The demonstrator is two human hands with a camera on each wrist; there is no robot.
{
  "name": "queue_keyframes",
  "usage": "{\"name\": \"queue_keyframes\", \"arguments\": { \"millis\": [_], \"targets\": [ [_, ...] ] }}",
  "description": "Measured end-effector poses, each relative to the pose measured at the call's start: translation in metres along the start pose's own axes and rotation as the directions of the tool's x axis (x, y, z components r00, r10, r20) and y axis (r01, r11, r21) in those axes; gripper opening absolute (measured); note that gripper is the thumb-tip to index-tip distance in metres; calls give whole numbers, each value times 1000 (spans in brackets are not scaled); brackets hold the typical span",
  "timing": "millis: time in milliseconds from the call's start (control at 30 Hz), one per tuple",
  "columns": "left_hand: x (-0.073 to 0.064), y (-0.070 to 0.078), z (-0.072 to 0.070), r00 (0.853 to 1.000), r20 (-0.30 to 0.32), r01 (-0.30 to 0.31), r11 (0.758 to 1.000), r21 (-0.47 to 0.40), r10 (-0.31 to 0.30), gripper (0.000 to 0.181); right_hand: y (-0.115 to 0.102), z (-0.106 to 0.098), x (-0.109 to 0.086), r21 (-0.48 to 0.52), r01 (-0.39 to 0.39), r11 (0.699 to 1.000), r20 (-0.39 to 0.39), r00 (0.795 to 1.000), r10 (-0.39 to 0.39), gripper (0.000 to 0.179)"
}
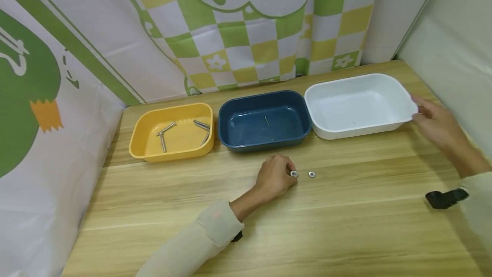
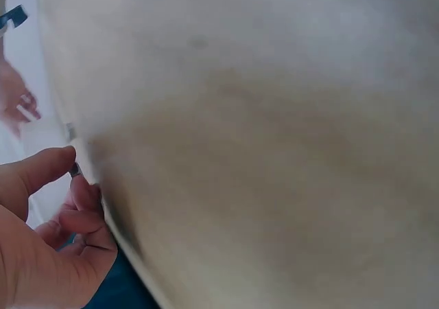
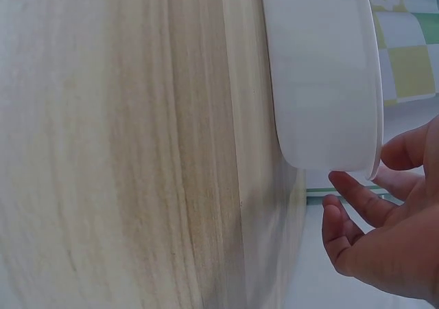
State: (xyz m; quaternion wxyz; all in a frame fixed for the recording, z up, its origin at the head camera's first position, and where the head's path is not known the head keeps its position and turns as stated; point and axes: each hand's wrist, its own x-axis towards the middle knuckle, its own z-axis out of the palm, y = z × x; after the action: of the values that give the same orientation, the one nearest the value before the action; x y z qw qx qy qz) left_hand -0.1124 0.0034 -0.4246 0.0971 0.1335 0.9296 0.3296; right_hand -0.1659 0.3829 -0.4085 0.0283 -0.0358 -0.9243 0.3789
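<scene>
My left hand (image 1: 274, 176) is low over the table in front of the blue bin. Its thumb and fingertips pinch a small round metal nut (image 1: 294, 174); the left wrist view shows the nut (image 2: 75, 170) edge-on between them. A second nut (image 1: 312, 174) lies on the wood just to the right. At the far right, my right hand (image 1: 438, 125) holds the end rim of the white bin (image 1: 332, 134). In the right wrist view, the thumb (image 3: 405, 147) is at the rim while the other fingers are bent below it.
Left of the white bin stand a blue bin (image 1: 265, 148) with two small screws (image 1: 267, 121) and a yellow bin (image 1: 173, 156) holding several long bolts (image 1: 163, 142). All three form a row along the back of the wooden table (image 1: 346, 225), before a checked curtain (image 1: 238, 37).
</scene>
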Motion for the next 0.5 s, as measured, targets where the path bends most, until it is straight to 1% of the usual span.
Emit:
{"name": "queue_keyframes", "arguments": {
  "millis": [133,300,500],
  "targets": [
    [1,6,-9,999,-2,-40,999,-11,40,9,1,0,0,4,10,1000,-15,1000,-10,50],
    [7,14,-18,995,-7,-97,995,-25,97,8,2,-1,0,10,7,1000,-4,1000,-7,51],
    [17,27,-24,989,-24,-145,989,15,145,7,2,-1,0,13,-10,1000,18,1000,9,51]
  ]
}}
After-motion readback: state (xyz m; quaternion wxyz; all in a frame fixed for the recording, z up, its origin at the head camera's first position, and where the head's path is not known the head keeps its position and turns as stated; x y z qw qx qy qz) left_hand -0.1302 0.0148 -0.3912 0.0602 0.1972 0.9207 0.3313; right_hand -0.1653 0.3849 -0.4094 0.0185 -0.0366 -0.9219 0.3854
